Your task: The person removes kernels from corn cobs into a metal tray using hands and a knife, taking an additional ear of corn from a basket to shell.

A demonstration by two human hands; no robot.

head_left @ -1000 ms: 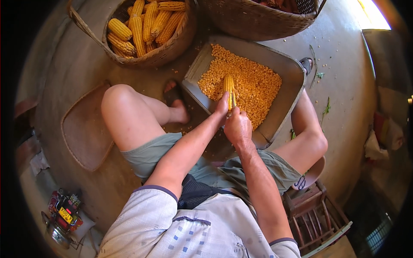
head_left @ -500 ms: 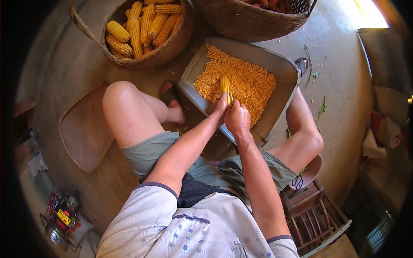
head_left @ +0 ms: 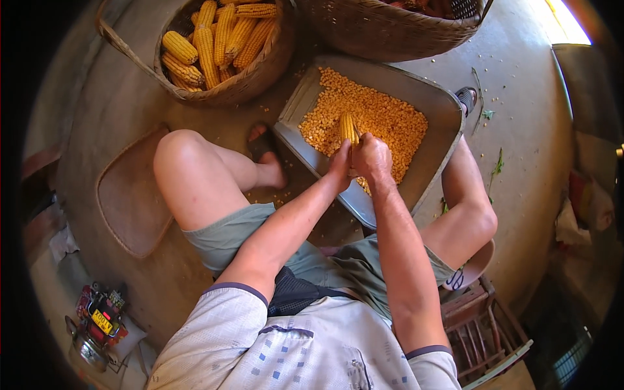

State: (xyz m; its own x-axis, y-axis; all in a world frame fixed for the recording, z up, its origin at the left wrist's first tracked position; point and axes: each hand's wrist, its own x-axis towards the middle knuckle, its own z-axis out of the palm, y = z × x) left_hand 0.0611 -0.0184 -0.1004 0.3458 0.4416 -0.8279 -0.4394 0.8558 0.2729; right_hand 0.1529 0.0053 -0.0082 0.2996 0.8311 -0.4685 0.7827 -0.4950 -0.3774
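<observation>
An ear of corn [head_left: 348,127] points away from me over a grey, open-fronted metal scoop-shaped bin [head_left: 416,81]. My left hand [head_left: 340,166] is closed around its near end. Pressed close against the right side of the ear, my right hand [head_left: 372,156] is closed too. A thin dark tool tip [head_left: 356,132] pokes out past the right fingers onto the corn; its kind is hidden by the grip. Loose yellow corn kernels [head_left: 390,120] cover much of the bin's bottom below both hands.
A woven basket [head_left: 244,91] of whole ears stands beyond the bin at the left, another basket [head_left: 396,39] at the far right. My knees flank the bin. A low wooden chair [head_left: 484,325] is at the right, a brown flat mat-like piece [head_left: 130,195] at the left.
Both hands and the ear have shifted slightly right in the picture, as has the bin. The right hand has moved up along the ear, and the dark tip shows farther forward.
</observation>
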